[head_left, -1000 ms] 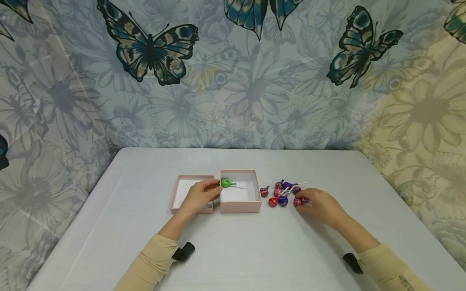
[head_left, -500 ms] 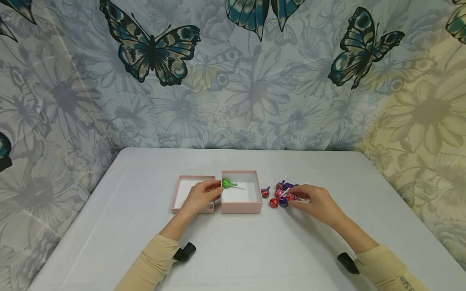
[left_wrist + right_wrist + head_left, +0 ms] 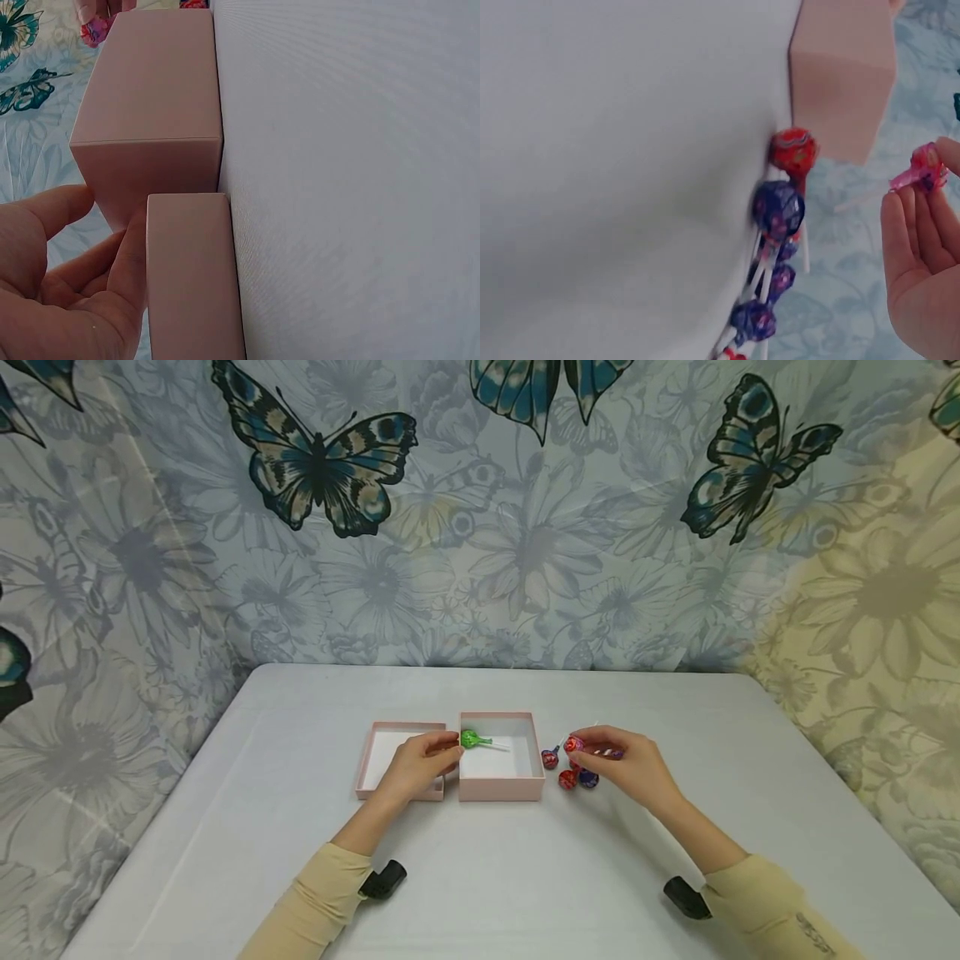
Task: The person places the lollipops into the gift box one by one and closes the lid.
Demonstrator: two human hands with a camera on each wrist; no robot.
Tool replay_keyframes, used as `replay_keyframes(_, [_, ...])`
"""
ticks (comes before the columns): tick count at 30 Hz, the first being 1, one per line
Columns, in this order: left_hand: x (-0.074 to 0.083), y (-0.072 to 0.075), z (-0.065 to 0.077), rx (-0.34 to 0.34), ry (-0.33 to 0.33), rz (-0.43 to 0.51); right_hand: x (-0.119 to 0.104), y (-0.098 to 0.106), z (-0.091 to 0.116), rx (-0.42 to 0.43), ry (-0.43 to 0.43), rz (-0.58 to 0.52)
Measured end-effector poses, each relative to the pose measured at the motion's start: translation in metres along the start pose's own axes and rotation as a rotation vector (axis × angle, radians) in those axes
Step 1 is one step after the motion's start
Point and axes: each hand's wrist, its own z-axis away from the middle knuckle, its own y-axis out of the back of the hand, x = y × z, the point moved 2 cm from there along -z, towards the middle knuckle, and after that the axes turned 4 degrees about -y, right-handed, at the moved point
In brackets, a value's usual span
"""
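Observation:
In the head view, my left hand holds the left wall of an open pink box; the left wrist view shows thumb and fingers at its rim. A green lollipop lies inside, against that wall. My right hand pinches a pink-red lollipop above the pile, right of the box. In the right wrist view, this lollipop is between thumb and fingers, its white stick pointing left. Beneath are red and purple lollipops, partly hidden by the hand in the head view.
The shallow pink lid lies left of the box, partly under my left hand. One red lollipop sits close to the box's right wall. The white table meets a butterfly-patterned backdrop at its far edge.
My right hand has lifted the pink-red lollipop from the pile's right side and carried it left, towards the box. The left hand stays at the box wall.

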Motion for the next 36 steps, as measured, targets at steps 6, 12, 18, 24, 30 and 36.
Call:
replay_keyframes(6, [0.001, 0.000, 0.001, 0.002, 0.004, -0.006, -0.008, -0.007, -0.006, -0.019, -0.127, -0.102])
replay_keyframes(12, [0.000, 0.000, 0.001, -0.005, 0.005, 0.005, -0.019, -0.014, -0.013, -0.035, -0.197, -0.243])
replay_keyframes(18, [-0.001, 0.001, 0.001, -0.006, 0.000, 0.002, -0.033, -0.025, -0.024, -0.066, -0.197, -0.344])
replay_keyframes(24, [-0.001, 0.001, -0.001, -0.011, -0.005, 0.007, -0.044, -0.041, -0.037, -0.104, -0.186, -0.385])
replay_keyframes(30, [0.000, 0.000, -0.001, -0.019, -0.012, 0.012, -0.048, -0.058, -0.047, -0.154, -0.197, -0.374])
replay_keyframes(36, [0.000, 0.001, -0.001, -0.021, -0.008, 0.009, -0.052, -0.072, -0.052, -0.201, -0.177, -0.346])
